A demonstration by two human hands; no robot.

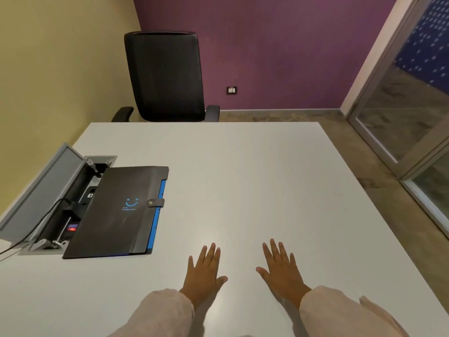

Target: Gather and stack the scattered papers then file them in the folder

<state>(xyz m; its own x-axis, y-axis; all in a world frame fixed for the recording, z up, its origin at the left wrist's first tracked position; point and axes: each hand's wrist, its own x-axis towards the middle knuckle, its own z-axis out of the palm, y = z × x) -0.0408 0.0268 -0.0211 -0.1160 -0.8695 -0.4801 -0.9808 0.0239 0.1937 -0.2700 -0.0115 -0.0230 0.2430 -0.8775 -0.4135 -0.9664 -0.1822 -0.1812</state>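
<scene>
A dark grey folder (116, 212) with a blue smile logo, a blue edge and a snap strap lies closed on the left of the white table (255, 178). No loose papers are in view. My left hand (204, 273) rests flat on the table near the front edge, palm down, fingers apart, holding nothing. My right hand (281, 271) lies flat beside it to the right, also palm down with fingers spread and nothing in it. Both hands are well to the right of the folder and apart from it.
An open cable box (73, 203) with a raised grey lid, sockets and a black cable is set into the table under the folder's left side. A black office chair (165, 76) stands behind the far edge. A glass door (408, 117) is at the right.
</scene>
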